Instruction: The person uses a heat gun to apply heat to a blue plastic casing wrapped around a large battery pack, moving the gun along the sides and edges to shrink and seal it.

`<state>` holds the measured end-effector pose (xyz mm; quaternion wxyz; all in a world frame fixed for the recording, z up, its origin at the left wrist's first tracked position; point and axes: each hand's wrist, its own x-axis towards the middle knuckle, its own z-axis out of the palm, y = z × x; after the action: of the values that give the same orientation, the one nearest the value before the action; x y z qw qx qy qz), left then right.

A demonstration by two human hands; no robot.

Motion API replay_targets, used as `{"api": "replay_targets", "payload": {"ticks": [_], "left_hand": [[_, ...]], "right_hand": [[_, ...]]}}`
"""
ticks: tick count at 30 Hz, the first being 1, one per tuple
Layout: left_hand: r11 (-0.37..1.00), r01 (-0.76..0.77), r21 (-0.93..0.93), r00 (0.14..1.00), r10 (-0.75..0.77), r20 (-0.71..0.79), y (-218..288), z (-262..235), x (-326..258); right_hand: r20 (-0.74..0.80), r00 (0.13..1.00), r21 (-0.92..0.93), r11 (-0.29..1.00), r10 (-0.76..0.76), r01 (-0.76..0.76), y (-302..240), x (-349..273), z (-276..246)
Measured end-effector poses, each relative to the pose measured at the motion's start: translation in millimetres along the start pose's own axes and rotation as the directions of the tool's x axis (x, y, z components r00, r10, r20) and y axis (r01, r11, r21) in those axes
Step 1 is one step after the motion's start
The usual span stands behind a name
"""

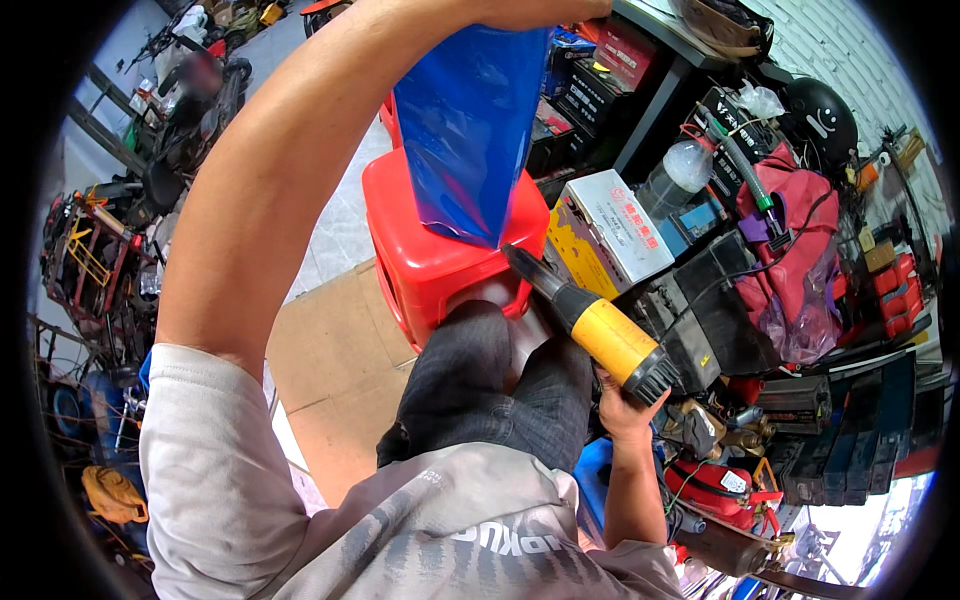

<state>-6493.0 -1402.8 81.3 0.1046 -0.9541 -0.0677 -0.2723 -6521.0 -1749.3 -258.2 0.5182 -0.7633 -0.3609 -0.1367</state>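
A sheet of glossy blue plastic film [465, 130] hangs over a red plastic stool [400, 220], narrowing to a pointed lower corner near the seat's front edge. My left arm arches up and over it. At the top edge my left hand [585, 8] is mostly cut off, its fingers out of sight; the film hangs from beneath it. A yellow and black heat gun [612, 342] is in my right hand [628, 405], which grips it at the rear end. Its dark nozzle points at the film's lower corner, very close to it; whether they touch, I cannot tell.
Flattened cardboard [325, 350] covers floor left of my legs. On the right stand a silver and yellow box [615, 230], dark batteries [710, 310], a pink bag [800, 240] and a red pouch [715, 490]. A cluttered rack [100, 250] lines the left side.
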Motion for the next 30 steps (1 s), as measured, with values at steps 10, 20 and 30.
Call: {"api": "replay_targets", "payload": {"ticks": [10, 20, 30], "left_hand": [[0.997, 0.006, -0.075, 1.000, -0.005, 0.014, 1, -3, -2], [0.995, 0.039, -0.090, 0.999, -0.037, 0.017, 1, -6, -4], [0.992, 0.020, -0.124, 1.000, -0.022, -0.012, 2, -6, -7]], "right_hand": [[-0.082, 0.996, 0.001, 1.000, -0.016, 0.016, 9, -5, 1], [0.004, 0.998, -0.004, 0.998, -0.055, 0.055, 5, 1, -12], [-0.121, 0.992, 0.000, 1.000, -0.030, 0.030, -13, 12, -12]]}}
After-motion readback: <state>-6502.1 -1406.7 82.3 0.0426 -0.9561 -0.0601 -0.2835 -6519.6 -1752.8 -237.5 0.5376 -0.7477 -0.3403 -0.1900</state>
